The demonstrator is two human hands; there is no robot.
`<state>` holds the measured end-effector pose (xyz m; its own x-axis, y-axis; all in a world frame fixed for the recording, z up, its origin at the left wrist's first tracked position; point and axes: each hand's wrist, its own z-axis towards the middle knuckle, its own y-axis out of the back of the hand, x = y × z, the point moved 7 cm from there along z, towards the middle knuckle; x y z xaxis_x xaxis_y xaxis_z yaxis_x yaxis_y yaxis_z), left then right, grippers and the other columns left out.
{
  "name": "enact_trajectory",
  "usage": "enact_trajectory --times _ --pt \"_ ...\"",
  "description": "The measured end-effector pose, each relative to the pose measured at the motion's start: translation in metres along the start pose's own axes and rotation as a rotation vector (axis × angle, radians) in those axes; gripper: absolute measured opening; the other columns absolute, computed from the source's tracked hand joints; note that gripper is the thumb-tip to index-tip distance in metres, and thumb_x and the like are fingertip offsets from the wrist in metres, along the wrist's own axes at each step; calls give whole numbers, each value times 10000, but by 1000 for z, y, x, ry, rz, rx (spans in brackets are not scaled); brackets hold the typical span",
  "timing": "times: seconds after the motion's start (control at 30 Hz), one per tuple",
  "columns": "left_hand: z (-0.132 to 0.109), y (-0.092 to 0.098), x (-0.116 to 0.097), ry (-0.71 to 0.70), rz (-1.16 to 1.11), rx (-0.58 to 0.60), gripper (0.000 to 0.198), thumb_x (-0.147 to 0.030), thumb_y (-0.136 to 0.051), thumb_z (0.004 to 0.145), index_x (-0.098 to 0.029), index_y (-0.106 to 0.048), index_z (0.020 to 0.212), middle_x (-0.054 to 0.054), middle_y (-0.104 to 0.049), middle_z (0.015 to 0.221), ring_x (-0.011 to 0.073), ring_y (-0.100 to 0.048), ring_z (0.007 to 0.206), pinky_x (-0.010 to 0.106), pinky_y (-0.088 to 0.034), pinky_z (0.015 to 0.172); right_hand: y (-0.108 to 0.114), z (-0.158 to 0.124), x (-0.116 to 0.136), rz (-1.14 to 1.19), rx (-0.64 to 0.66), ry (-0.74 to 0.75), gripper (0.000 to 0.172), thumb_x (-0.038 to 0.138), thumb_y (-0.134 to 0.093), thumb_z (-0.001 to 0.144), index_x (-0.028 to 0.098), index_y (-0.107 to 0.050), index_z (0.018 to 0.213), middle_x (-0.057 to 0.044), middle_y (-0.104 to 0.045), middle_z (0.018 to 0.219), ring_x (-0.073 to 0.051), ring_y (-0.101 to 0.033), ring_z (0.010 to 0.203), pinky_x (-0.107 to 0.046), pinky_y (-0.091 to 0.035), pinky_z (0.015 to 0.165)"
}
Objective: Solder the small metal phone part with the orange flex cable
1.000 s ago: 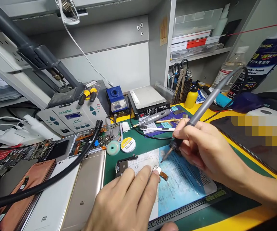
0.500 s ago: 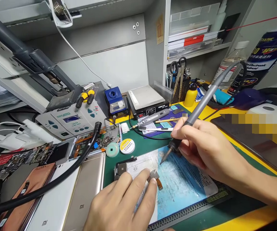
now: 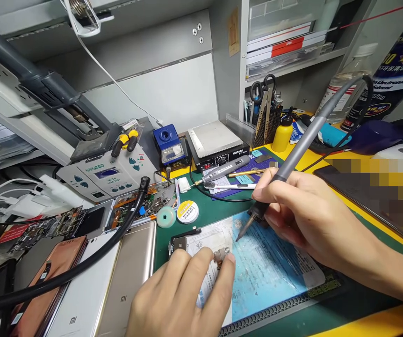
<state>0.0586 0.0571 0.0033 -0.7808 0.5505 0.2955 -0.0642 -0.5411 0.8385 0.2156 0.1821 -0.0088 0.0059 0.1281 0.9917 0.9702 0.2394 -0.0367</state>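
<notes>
My right hand [image 3: 292, 206] grips a soldering iron [image 3: 298, 147] like a pen. Its tip [image 3: 241, 234] points down to the left, just over a blue and white printed sheet [image 3: 264, 276]; whether it touches the sheet I cannot tell. On the sheet's white part, my left hand [image 3: 187, 290] has its fingertips at a small metal connector piece [image 3: 221, 254] with a short brown flex ribbon, mostly hidden. One finger presses its right side. Just beyond these fingers lies a dark phone part [image 3: 177, 244].
Left are several phones [image 3: 134, 262], loose circuit boards [image 3: 66, 223] and a thick black hose [image 3: 92, 257]. Round tins [image 3: 188, 212], a toothbrush [image 3: 229, 186] and a hot plate [image 3: 219, 140] lie farther back. A dark tablet-like slab [image 3: 359, 201] is right, with bottles [image 3: 345, 89] behind.
The connector piece has turned under my left fingers, so its ribbon, which stuck out to the right, is now mostly covered. The iron keeps nearly the same pose; the whole view has shifted slightly.
</notes>
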Motion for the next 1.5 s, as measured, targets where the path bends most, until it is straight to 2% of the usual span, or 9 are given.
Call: enact_trajectory --times 0.23,0.47,0.67,0.8,1.0,1.1,1.2,1.33,1.5 --pt "-6 -4 4 -27 -61 -12 604 -611 -645 917 -158 -695 1314 103 -791 1184 275 -691 809 341 -500 538 -1 1 1 19 5 -12 256 302 -617 847 234 -475 645 70 -362 467 -75 -238 392 -221 -149 355" --pt "-9 -3 6 -12 -165 -32 676 -599 -686 914 -60 -657 1319 138 -757 1299 288 -703 914 375 -566 666 -1 1 0 24 -3 -3 222 286 -620 856 235 -500 677 65 -388 472 -88 -256 400 -225 -163 353" --pt "-6 -3 6 -6 -191 -24 625 -574 -303 1100 -94 -665 1268 116 -793 1087 254 -714 848 350 -520 640 2 -1 -2 69 -13 -16 213 277 -634 866 237 -519 691 67 -354 493 -105 -266 420 -237 -175 354" --pt "-7 0 7 20 -179 -5 587 -572 -311 1099 -119 -658 1237 120 -803 1104 261 -720 861 349 -517 646 2 -1 -4 86 -7 -46 236 298 -661 887 240 -529 700 57 -373 493 -110 -279 424 -249 -171 360" --pt "-9 3 4 -10 -158 -22 240 -151 -474 1028 -157 -675 1159 49 -783 1294 236 -714 851 350 -523 644 2 2 -7 90 -2 -30 254 324 -679 895 244 -535 703 57 -380 506 -112 -276 426 -258 -164 364" --pt "-9 1 5 -10 -164 -30 212 -212 -563 991 -161 -680 1161 41 -812 1203 236 -714 832 345 -526 609 2 2 -6 74 -5 -26 257 324 -677 897 242 -534 700 66 -372 487 -106 -259 424 -252 -163 366" --pt "-10 -2 9 47 -178 -45 338 -360 -682 924 -151 -680 1190 64 -810 1068 253 -705 828 349 -532 577 0 0 0 -17 -7 -16 299 351 -658 914 225 -554 664 59 -422 446 -88 -299 373 -238 -178 355" --pt "-10 -3 11 157 -204 -93 331 -288 -746 873 -151 -691 1170 68 -762 970 243 -667 804 354 -555 634 -5 -2 9 -230 18 24 413 457 -692 930 194 -634 617 24 -526 371 -89 -429 315 -209 -301 347" --pt "-7 -3 16 322 -269 -127 230 -199 -724 883 -168 -687 1108 44 -668 822 215 -601 734 338 -526 628 -12 -3 4 -168 55 -6 259 440 -768 904 185 -738 932 45 -566 355 -103 -446 281 -175 -336 299"
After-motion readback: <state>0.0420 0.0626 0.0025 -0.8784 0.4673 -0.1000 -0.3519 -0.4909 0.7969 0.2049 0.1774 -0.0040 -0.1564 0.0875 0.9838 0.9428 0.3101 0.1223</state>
